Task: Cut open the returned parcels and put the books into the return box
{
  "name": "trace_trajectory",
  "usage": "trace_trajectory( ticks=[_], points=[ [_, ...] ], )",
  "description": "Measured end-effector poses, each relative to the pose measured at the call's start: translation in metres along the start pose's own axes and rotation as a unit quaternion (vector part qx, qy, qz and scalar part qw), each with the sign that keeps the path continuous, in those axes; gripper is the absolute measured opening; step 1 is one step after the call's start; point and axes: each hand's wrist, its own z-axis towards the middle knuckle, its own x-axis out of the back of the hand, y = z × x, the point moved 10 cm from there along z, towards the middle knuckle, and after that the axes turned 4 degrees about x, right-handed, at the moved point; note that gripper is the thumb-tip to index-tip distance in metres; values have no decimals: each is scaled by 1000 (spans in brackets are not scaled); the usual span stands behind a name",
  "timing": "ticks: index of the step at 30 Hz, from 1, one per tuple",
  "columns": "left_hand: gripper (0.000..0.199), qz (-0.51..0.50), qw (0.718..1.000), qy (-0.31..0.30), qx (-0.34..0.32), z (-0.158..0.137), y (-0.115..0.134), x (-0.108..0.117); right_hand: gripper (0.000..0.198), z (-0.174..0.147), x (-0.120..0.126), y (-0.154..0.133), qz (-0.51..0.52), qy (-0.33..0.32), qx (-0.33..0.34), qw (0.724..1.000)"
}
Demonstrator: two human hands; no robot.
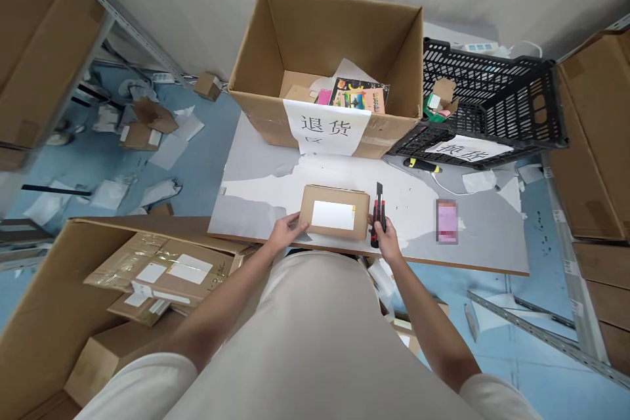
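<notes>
A small brown cardboard box [335, 200] with a white label lies flat on the table in front of me. My left hand [285, 231] grips its left near corner, thumb on the top face. In my right hand [386, 239] is a red and black utility knife [378, 213], blade end pointing away from me. The fingers of that hand are wrapped round the knife's handle, close against the box's right side. Part of the left fingers is hidden by the box.
Behind the box stands a large open carton [266, 121] holding packets. A black plastic crate [516, 105] is to its right. On the table lie a yellow-black tool [422, 165] and a blurred pink object [447, 222]. Another carton [34, 295] with parcels stands at lower left.
</notes>
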Motion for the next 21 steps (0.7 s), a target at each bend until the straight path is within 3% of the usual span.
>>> trace_trajectory(
  ticks=[3, 6, 10, 15, 18, 21],
  points=[
    [71, -24, 999, -26, -14, -11, -10, -6, 46, -19, -1, 14, -25, 10, -7, 1000],
    [63, -25, 1000, -8, -13, -13, -10, -6, 45, -29, -3, 17, -53, 19, -5, 998],
    [50, 50, 998, 8, -38, -14, 19, 1, 43, -19, 3, -6, -58, 25, 28, 998],
    [49, 193, 975, 108, -22, -3, 59, 23, 41, 10, 9, -43, -92, 5, 78, 993],
    [47, 226, 967, 113, -24, 4, 67, 20, 43, 19, 5, -45, -134, -4, 78, 988],
    [47, 237, 961, 119, -80, -4, 71, 11, 43, 18, 2, -40, -155, 2, 72, 985]
  ],
)
